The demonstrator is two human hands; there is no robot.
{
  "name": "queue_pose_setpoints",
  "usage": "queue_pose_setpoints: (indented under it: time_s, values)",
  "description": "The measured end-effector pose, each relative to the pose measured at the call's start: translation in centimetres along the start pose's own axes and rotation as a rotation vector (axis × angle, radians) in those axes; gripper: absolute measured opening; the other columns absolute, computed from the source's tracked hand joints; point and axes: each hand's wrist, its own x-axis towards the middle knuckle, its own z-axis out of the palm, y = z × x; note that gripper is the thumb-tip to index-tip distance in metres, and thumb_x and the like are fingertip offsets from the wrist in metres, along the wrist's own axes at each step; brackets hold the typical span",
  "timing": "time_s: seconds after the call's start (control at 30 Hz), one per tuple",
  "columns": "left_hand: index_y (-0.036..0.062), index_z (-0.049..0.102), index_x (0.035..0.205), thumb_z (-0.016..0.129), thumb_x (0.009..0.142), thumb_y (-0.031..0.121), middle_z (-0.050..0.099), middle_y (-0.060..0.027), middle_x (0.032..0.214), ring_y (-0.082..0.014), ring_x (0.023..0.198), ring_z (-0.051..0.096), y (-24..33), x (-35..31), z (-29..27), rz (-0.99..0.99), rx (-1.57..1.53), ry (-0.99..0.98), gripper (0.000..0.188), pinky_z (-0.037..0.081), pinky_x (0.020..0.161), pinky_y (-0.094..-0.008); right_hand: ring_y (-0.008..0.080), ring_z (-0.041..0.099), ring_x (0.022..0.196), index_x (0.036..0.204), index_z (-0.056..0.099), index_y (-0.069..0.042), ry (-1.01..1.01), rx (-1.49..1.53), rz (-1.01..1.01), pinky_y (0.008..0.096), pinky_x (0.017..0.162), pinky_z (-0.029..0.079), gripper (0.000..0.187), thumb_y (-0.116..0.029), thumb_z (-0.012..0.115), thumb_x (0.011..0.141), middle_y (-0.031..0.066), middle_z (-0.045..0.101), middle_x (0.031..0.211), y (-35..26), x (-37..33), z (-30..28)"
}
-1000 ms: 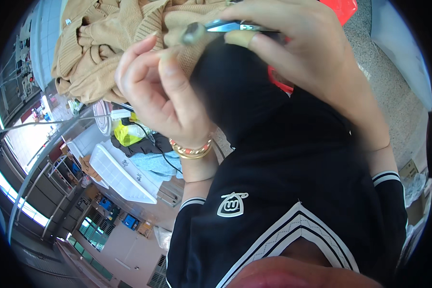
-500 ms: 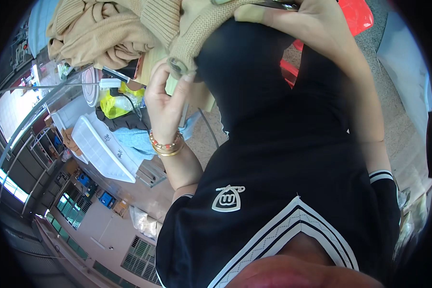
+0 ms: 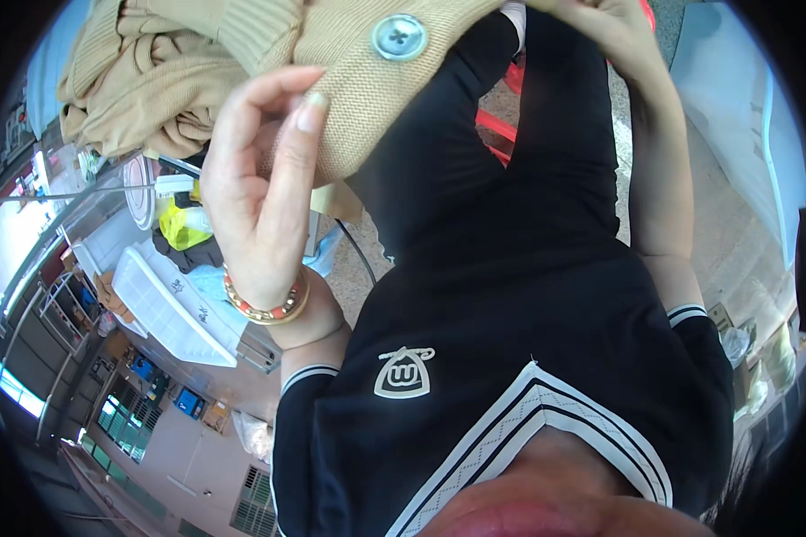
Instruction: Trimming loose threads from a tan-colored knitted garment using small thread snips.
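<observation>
A tan knitted cardigan (image 3: pixel 358 98) with a round grey-blue button (image 3: pixel 399 37) hangs in front of my black shirt (image 3: pixel 519 295). More of the cardigan is bunched at the upper left (image 3: pixel 143 80). My left hand (image 3: pixel 260 197), with a gold and orange bracelet on the wrist, pinches the cardigan's lower edge just below the button, forefinger lying on the knit. My right hand (image 3: pixel 600 22) grips the cardigan's edge at the top of the picture and is partly cut off there. No tool shows in either hand.
Below on the left stand white plastic crates (image 3: pixel 166 304), a yellow bag (image 3: pixel 184 224) and a round white fan (image 3: pixel 139 192). A red plastic piece (image 3: pixel 510 125) shows behind my right forearm. A grey cable (image 3: pixel 358 259) runs over the speckled floor.
The cardigan has been drawn closer and turned, so the button now faces me. My left hand shifted its pinch lower. The metal tool seen in my right hand a second ago is out of sight.
</observation>
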Motion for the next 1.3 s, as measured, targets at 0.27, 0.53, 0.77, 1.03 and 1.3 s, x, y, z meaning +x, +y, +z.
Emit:
queue_pose_setpoints:
  time_s: [0.27,0.53,0.77,1.03,1.3]
  values:
    - [0.0032,0.075,0.103,0.077,0.081,0.002,0.063,-0.0075,0.098,-0.0158,0.088,0.059,0.5,0.5,2.5,0.370,0.443,0.235,0.022,0.048,0.075,-0.0266,0.0030,0.038,0.066,0.122,0.067,-0.002,-0.058,0.008,-0.618,0.0188,0.062,0.032,0.043,0.007,0.076,0.081,-0.0079,0.040,0.074,-1.3,3.4,9.2]
    - [0.0051,0.076,0.104,0.083,0.077,0.005,0.062,-0.0068,0.099,-0.0152,0.089,0.059,0.2,1.2,2.8,0.360,0.469,0.243,0.028,0.047,0.078,-0.0254,0.0080,0.062,0.073,0.114,0.070,0.003,-0.071,-0.567,-0.468,0.0220,0.064,0.047,0.034,-0.003,0.079,0.082,0.0075,0.073,0.090,-0.9,2.2,9.3]
    - [0.0046,0.076,0.105,0.084,0.077,0.007,0.062,-0.0063,0.097,-0.0152,0.087,0.059,-0.3,1.2,3.0,0.320,0.407,0.270,0.030,0.046,0.079,-0.0252,0.0135,0.069,0.078,0.104,0.072,0.002,0.090,-0.675,-0.189,0.0239,0.070,0.051,0.023,-0.002,0.077,0.082,0.0102,0.074,0.088,-2.7,1.5,10.8]
    - [0.0035,0.075,0.101,0.086,0.074,0.012,0.062,-0.0065,0.088,-0.0166,0.081,0.058,0.1,2.5,3.4,0.350,0.438,0.251,0.030,0.046,0.073,-0.0262,0.0128,0.069,0.081,0.103,0.072,0.003,0.048,-0.674,-0.548,0.0241,0.073,0.053,0.018,0.000,0.073,0.085,0.0105,0.074,0.090,1.1,2.4,9.7]
    - [0.0031,0.074,0.090,0.086,0.076,0.014,0.058,-0.0040,0.078,-0.0139,0.070,0.056,0.2,3.5,3.6,0.369,0.516,0.250,0.021,0.044,0.062,-0.0264,0.0097,0.067,0.084,0.105,0.071,0.004,0.129,-0.414,-0.056,0.0242,0.075,0.053,0.016,-0.003,0.072,0.090,0.0103,0.074,0.092,-1.2,1.7,10.6]
